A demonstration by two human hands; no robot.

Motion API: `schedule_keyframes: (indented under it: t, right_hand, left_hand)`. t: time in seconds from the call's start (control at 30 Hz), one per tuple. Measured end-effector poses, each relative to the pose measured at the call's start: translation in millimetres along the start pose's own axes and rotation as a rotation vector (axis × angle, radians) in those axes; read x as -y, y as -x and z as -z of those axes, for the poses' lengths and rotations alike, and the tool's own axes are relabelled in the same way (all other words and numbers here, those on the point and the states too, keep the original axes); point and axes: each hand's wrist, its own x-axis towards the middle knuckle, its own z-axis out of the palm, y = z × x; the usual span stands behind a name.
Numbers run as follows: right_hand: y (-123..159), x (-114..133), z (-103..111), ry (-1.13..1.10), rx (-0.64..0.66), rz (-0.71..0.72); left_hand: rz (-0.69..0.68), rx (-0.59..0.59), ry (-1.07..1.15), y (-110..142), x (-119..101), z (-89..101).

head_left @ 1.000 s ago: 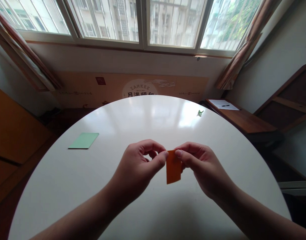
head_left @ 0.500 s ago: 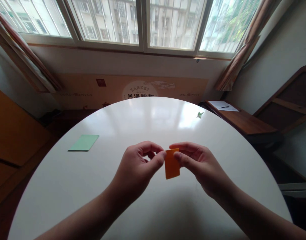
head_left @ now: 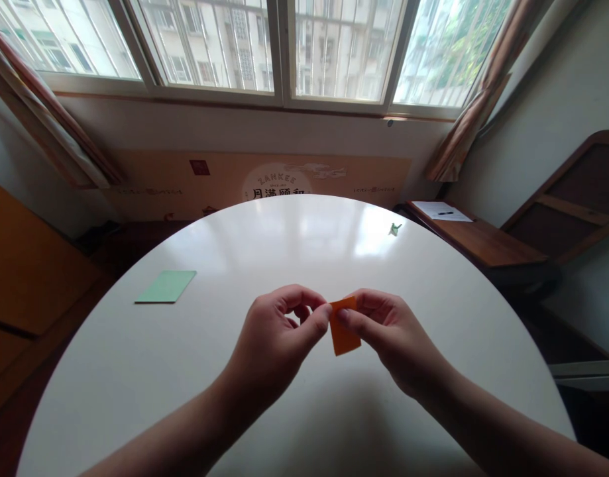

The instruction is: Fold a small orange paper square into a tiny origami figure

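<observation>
A small folded piece of orange paper (head_left: 346, 339) is held up over the white round table (head_left: 135, 397). My left hand (head_left: 284, 328) pinches its upper left corner between thumb and forefinger. On the right side, my right hand (head_left: 388, 331) grips the same paper, its thumb lying across the front face and its fingers behind. The fingertips of my right hand are hidden by the paper. To the left on the tabletop lies a flat stack of light green square paper (head_left: 166, 287). A small green folded paper figure (head_left: 394, 229) sits near the far right edge.
Beyond the table's right edge stands a brown wooden side table (head_left: 503, 238) with white paper and a pen (head_left: 446, 212) on it. A printed tan panel (head_left: 155, 175) is behind the table, under the window. Orange-brown furniture (head_left: 30, 258) is at the left.
My right thumb has moved left and further across the orange paper. The paper has tilted a little, and its lower end has shifted slightly right. The left hand keeps its pinch.
</observation>
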Motion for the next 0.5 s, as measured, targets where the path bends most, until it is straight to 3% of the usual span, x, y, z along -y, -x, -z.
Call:
schedule_keyframes:
  t: [0.17,0.5]
  right_hand:
    - [-1.5,0.2,3.4,-0.053,-0.064,-0.009]
    - [-5.7,0.8,5.8,0.019,-0.012,-0.080]
  left_hand:
    - [0.015,0.022,-0.023,-2.4,-0.2,0.3]
    - [0.028,0.173,-0.120,-10.1,4.0,8.3]
